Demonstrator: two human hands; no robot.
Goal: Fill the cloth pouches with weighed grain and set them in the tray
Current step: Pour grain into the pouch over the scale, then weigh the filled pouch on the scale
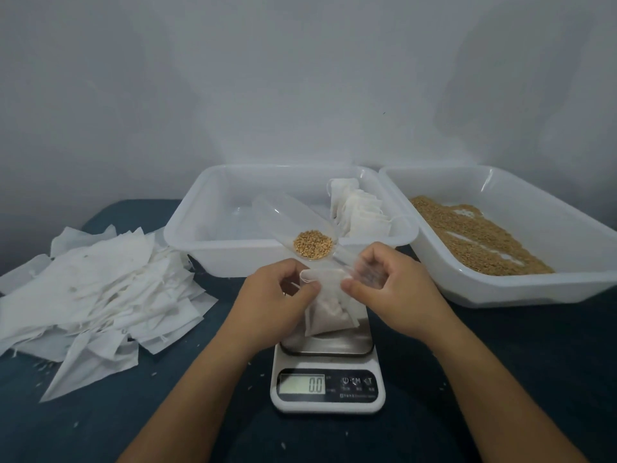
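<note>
Here, both hands (334, 289) pinching pouch (329, 312) (above scale (327, 379))

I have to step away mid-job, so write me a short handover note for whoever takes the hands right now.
Left hand: pinches the left edge of the cloth pouch, held just above the scale.
Right hand: pinches the pouch's right edge and also holds the clear scoop, which carries a small portion of grain.
Scale display reads 0.0.
Done: a row of filled pouches stands at the right side of the white tray.
Left: tip the scoop's grain into the pouch, close it, add it to the tray. Empty pouches lie piled on the left; the grain tray sits on the right.
</note>
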